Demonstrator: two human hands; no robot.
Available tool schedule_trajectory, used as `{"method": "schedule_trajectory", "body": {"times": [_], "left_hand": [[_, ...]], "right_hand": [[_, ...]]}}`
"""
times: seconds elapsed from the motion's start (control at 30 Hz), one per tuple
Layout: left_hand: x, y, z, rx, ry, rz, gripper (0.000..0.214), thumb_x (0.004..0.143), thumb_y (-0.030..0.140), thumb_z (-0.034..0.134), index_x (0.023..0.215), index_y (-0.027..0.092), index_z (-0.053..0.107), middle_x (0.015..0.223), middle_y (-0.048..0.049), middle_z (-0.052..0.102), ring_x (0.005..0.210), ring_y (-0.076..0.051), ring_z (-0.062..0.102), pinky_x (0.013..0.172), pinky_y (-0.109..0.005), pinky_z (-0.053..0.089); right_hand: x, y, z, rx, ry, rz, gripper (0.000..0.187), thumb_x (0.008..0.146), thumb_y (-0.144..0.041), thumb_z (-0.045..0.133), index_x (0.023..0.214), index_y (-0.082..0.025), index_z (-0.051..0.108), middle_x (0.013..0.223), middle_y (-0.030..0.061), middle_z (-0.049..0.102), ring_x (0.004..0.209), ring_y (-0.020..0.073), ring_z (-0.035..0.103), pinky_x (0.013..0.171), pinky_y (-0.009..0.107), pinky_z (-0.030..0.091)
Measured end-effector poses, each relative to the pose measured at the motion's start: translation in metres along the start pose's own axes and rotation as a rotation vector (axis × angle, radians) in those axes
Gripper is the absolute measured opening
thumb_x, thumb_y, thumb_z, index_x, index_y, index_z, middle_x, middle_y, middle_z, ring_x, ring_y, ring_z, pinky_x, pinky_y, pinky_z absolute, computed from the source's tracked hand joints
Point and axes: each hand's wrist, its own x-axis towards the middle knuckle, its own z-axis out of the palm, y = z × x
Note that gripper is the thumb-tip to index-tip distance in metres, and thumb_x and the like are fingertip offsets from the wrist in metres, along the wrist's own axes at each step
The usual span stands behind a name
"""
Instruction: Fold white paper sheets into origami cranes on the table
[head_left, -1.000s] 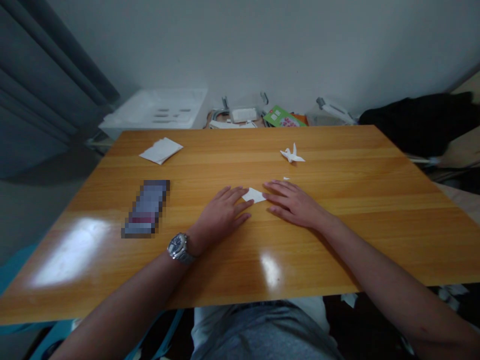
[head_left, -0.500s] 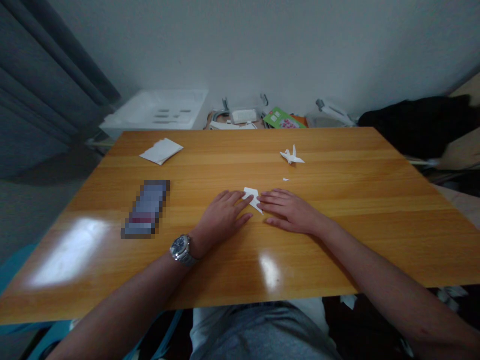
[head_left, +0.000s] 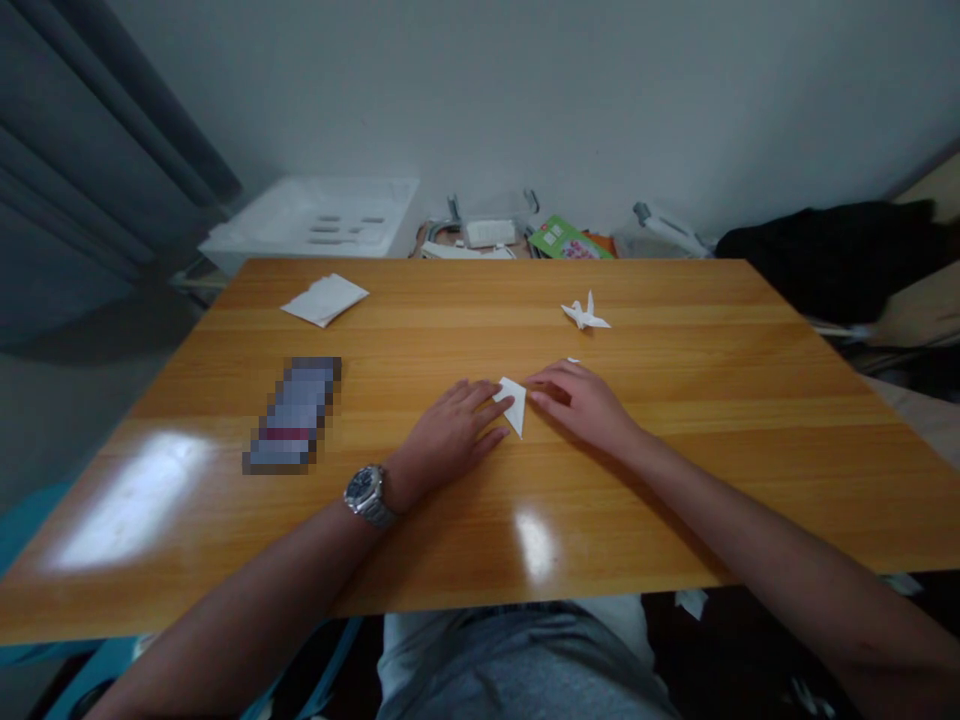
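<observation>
Folded paper (head_left: pixel 514 408) lies at the middle of the tabletop (head_left: pixel 675 480), held between my two hands.

My left hand (head_left: pixel 450 432) rests flat and open with its fingertips on the paper's left edge. My right hand (head_left: pixel 583 405) is open too, fingers slightly bent and tips touching the right edge, so neither hand grips it. The paper forms a small triangle pointing toward me. A tiny paper scrap (head_left: pixel 573 359) sits just beyond my right hand, and a paper crane (head_left: pixel 586 315) stands farther back. A stack of sheets (head_left: pixel 325 299) and a blurred dark object (head_left: pixel 294 413) lie well apart on my left.
</observation>
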Motion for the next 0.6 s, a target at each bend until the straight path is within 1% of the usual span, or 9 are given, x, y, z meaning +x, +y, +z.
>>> {"method": "schedule_trajectory", "body": {"times": [0.13,0.3,0.37,0.47,0.53,0.6], "left_hand": [[0.0,0.0,0.002,-0.021,0.012,0.022,0.046,0.105,0.038,0.049,0.148,0.021,0.052,0.149,-0.0119,0.053,0.139,-0.026,0.049,0.123,-0.05,0.034],[0.001,-0.001,0.001,-0.047,0.028,0.009,0.045,0.105,0.036,0.05,0.146,0.019,0.054,0.147,-0.011,0.056,0.135,-0.025,0.053,0.124,-0.048,0.034],[0.003,0.001,0.001,-0.064,0.057,-0.031,0.043,0.105,0.037,0.05,0.143,0.017,0.056,0.142,-0.0107,0.059,0.131,-0.024,0.056,0.122,-0.047,0.037],[0.007,0.004,0.001,-0.062,0.131,-0.151,0.04,0.104,0.038,0.05,0.135,0.016,0.061,0.134,-0.0116,0.063,0.122,-0.025,0.06,0.113,-0.045,0.047],[0.01,0.005,0.002,-0.045,0.172,-0.218,0.038,0.103,0.038,0.053,0.13,0.016,0.065,0.132,-0.0129,0.062,0.121,-0.027,0.059,0.11,-0.045,0.049],[0.011,0.005,0.004,-0.038,0.194,-0.242,0.034,0.101,0.036,0.056,0.126,0.016,0.068,0.132,-0.0136,0.061,0.122,-0.028,0.058,0.11,-0.045,0.049]], "right_hand": [[0.002,0.0,0.012,-0.065,-0.006,0.041,0.025,0.093,-0.037,0.068,0.114,-0.024,0.073,0.108,0.0089,0.069,0.103,0.0265,0.064,0.094,0.043,0.053],[0.003,-0.003,0.023,-0.096,0.015,0.08,0.024,0.09,-0.035,0.073,0.11,-0.021,0.072,0.107,0.0096,0.066,0.104,0.0282,0.062,0.094,0.044,0.052],[0.002,-0.005,0.025,-0.104,0.015,0.093,0.024,0.09,-0.033,0.073,0.11,-0.021,0.071,0.107,0.0097,0.065,0.105,0.0284,0.061,0.095,0.044,0.051],[0.0,-0.008,0.027,-0.097,0.018,0.1,0.024,0.09,-0.03,0.073,0.111,-0.019,0.069,0.109,0.0101,0.065,0.107,0.0286,0.06,0.096,0.044,0.049],[-0.002,-0.01,0.028,-0.089,0.022,0.1,0.022,0.09,-0.028,0.073,0.11,-0.018,0.069,0.109,0.0102,0.065,0.106,0.0287,0.059,0.096,0.044,0.048],[-0.003,-0.011,0.029,-0.084,0.028,0.097,0.021,0.09,-0.027,0.073,0.109,-0.018,0.069,0.108,0.0102,0.064,0.105,0.0287,0.058,0.096,0.044,0.048]]}}
